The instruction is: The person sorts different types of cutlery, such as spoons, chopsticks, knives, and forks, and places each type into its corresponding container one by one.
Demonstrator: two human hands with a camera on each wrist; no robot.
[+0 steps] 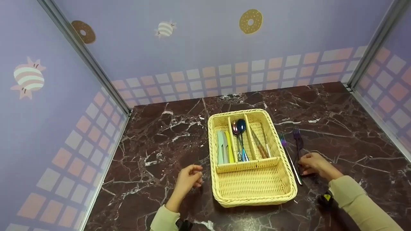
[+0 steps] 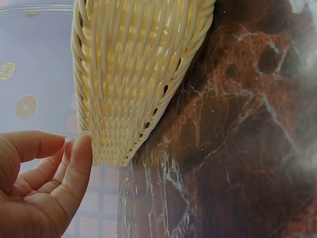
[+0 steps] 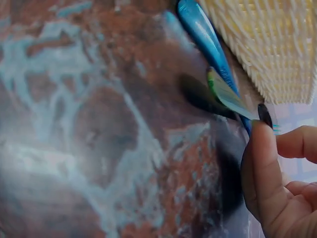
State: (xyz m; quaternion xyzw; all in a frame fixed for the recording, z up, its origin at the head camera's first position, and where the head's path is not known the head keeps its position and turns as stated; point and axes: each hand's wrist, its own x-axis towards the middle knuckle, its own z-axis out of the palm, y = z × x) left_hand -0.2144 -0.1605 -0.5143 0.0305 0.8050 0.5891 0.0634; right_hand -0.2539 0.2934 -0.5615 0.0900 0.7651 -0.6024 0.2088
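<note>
My right hand (image 1: 316, 165) pinches a dark purple fork (image 1: 298, 139) by its handle, to the right of a cream woven cutlery basket (image 1: 250, 200). The handle end (image 3: 228, 94) sticks out past my thumb and finger in the right wrist view. Another fork (image 1: 292, 160), with rainbow-tinted tines, lies on the table between that hand and the basket; its blue handle (image 3: 205, 39) shows in the right wrist view. Left of the basket hovers my left hand (image 1: 188, 178), fingers loosely bent and holding nothing. In the left wrist view, its fingertips appear near the basket's wall (image 2: 133, 74).
Inside the basket, the left compartment has mint, grey and yellow knives (image 1: 230, 147). Two spoons (image 1: 241, 125) lie in the middle one, and slim metal-ended utensils (image 1: 261, 147) in the right one. A dark marbled table (image 1: 160, 138) meets lilac walls (image 1: 205, 38) behind and at both sides.
</note>
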